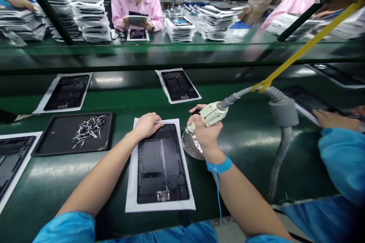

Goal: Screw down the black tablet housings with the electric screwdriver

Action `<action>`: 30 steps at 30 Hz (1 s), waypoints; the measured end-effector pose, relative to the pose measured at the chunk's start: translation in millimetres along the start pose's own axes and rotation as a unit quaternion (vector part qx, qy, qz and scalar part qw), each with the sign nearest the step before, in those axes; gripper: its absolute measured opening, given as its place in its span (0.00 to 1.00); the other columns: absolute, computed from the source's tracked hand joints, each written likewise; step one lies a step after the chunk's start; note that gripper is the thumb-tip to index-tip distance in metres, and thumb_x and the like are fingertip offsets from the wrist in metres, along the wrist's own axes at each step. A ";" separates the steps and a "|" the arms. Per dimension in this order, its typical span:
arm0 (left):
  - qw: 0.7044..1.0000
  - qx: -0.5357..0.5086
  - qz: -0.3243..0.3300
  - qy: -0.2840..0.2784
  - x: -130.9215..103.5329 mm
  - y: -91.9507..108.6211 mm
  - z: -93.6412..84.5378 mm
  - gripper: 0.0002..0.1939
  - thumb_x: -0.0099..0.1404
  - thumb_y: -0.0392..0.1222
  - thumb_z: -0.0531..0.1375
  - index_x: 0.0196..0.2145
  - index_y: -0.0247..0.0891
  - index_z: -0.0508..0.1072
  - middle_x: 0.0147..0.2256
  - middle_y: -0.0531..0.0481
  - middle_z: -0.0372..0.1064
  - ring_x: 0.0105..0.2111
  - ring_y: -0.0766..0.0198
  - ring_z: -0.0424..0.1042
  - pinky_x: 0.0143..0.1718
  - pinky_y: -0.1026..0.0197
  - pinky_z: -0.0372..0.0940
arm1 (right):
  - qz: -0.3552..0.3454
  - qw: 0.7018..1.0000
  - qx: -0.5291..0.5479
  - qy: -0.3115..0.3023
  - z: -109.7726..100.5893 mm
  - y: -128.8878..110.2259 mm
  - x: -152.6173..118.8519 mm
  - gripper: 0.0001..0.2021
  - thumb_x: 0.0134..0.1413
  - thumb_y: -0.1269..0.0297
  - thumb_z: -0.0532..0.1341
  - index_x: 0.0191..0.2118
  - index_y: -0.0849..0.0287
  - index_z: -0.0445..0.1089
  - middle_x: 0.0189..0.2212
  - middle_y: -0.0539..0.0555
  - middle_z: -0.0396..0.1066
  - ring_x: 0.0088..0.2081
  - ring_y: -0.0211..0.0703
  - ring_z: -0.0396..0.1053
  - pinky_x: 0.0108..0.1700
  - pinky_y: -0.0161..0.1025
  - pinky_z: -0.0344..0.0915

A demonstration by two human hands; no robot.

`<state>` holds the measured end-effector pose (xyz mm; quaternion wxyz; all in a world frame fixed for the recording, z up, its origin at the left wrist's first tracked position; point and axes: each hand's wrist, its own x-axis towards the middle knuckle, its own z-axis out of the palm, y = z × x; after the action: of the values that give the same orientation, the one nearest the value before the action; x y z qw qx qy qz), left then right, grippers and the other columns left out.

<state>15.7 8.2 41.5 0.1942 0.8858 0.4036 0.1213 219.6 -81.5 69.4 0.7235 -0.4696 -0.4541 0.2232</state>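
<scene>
Black panel (158, 163): far corner beneath left fingers (154, 117).

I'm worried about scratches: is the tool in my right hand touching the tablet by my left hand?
Apart. The head view shows white sheet and green table between the tool and the right edge of the tablet.

Gap between far casings (179, 84), tool cable (281, 163) right
</scene>
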 end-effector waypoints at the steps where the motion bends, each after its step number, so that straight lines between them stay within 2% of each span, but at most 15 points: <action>1: 1.000 0.000 0.001 0.000 0.2 0.0 0.2 0.08 0.70 0.44 0.62 0.38 0.40 0.79 0.38 0.48 0.76 0.40 0.57 0.75 0.44 0.58 0.68 | 0.002 1.000 -0.001 0.002 0.2 0.0 -0.2 0.14 0.55 0.57 0.70 0.44 0.56 0.71 0.34 0.49 0.74 0.21 0.33 0.68 0.24 0.35 0.69; 9: 1.000 0.011 0.021 0.000 1.3 -0.6 2.1 0.09 0.72 0.44 0.60 0.37 0.40 0.80 0.36 0.47 0.74 0.39 0.57 0.74 0.43 0.58 0.67 | 0.007 1.000 -0.008 -0.001 0.1 0.8 0.7 0.15 0.55 0.56 0.70 0.44 0.56 0.71 0.33 0.49 0.73 0.21 0.34 0.69 0.24 0.35 0.69; 12: 0.999 0.036 0.034 0.003 5.7 0.1 0.9 0.11 0.73 0.44 0.59 0.37 0.40 0.80 0.37 0.46 0.74 0.40 0.56 0.74 0.44 0.56 0.67 | -0.014 1.000 0.004 0.014 0.5 -10.2 0.4 0.14 0.55 0.56 0.70 0.43 0.56 0.71 0.34 0.49 0.74 0.20 0.34 0.69 0.23 0.35 0.68; 15: 0.997 0.070 0.025 0.014 12.1 0.6 -0.6 0.12 0.73 0.44 0.58 0.38 0.40 0.80 0.38 0.44 0.74 0.41 0.54 0.73 0.44 0.55 0.66 | -0.018 0.999 0.041 0.008 1.7 -28.8 -14.2 0.14 0.57 0.56 0.69 0.44 0.55 0.71 0.35 0.50 0.73 0.21 0.35 0.70 0.22 0.35 0.68; 18: 0.997 0.078 0.013 0.021 16.6 -0.5 -0.1 0.13 0.74 0.46 0.57 0.39 0.40 0.80 0.39 0.44 0.74 0.42 0.53 0.73 0.43 0.55 0.65 | 0.017 0.994 0.080 -0.073 1.7 -44.8 -45.9 0.14 0.59 0.54 0.68 0.47 0.53 0.70 0.37 0.51 0.73 0.21 0.37 0.71 0.22 0.37 0.70; 22: 0.998 0.063 0.008 0.019 18.2 -2.1 3.1 0.14 0.74 0.46 0.57 0.40 0.39 0.80 0.40 0.45 0.74 0.43 0.54 0.73 0.45 0.55 0.65 | 0.072 0.967 0.123 -0.210 0.5 -53.1 -89.8 0.17 0.61 0.53 0.67 0.53 0.51 0.70 0.37 0.54 0.74 0.23 0.39 0.72 0.23 0.39 0.71; 25: 0.999 0.051 0.008 0.014 18.5 -1.2 3.9 0.14 0.74 0.46 0.57 0.41 0.39 0.80 0.40 0.45 0.74 0.44 0.54 0.73 0.45 0.55 0.65 | 0.078 0.955 0.132 -0.254 2.1 -54.6 -106.0 0.19 0.60 0.55 0.68 0.55 0.49 0.70 0.40 0.55 0.74 0.24 0.39 0.72 0.25 0.40 0.72; 30: 0.999 0.047 -0.001 0.003 19.0 2.1 1.8 0.14 0.74 0.46 0.56 0.42 0.38 0.80 0.40 0.44 0.74 0.43 0.54 0.73 0.45 0.56 0.65 | 0.063 0.946 0.120 -0.295 4.9 -54.9 -109.9 0.20 0.63 0.51 0.65 0.58 0.45 0.68 0.40 0.54 0.73 0.25 0.40 0.72 0.26 0.41 0.73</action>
<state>30.0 21.0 41.8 0.1509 0.8931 0.4105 0.1050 156.1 -186.8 69.4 0.5929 -0.3199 -0.5863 0.4498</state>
